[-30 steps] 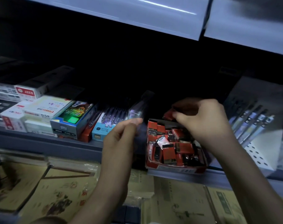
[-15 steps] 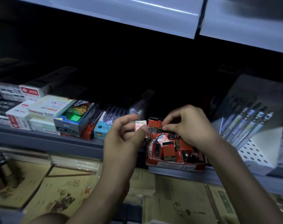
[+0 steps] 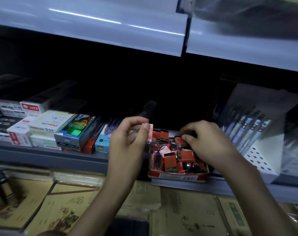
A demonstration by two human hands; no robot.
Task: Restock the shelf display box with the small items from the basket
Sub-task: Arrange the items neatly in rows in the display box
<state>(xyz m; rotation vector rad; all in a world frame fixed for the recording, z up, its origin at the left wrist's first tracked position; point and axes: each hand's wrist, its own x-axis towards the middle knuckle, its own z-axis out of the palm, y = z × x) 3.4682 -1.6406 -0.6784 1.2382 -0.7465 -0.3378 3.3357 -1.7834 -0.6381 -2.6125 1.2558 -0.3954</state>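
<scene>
A red display box [image 3: 177, 176] sits at the shelf's front edge, filled with several small red-and-black packets [image 3: 170, 161]. My left hand [image 3: 129, 140] is just left of the box and pinches a small pale wrapped packet [image 3: 150, 132] between thumb and forefinger. My right hand [image 3: 204, 142] reaches into the box from the right, its fingertips curled on a red packet [image 3: 180, 141] at the back of the pile. No basket is in view.
Stationery boxes [image 3: 47, 126] and a blue pen pack [image 3: 102, 142] line the shelf on the left. A white perforated pen stand [image 3: 257, 133] stands on the right. A shelf overhang [image 3: 110, 26] is above; paper pads [image 3: 59, 210] lie below.
My left hand has risen slightly and now holds the pale packet clearly at its fingertips. My right hand has gone down from the box's back into the packets.
</scene>
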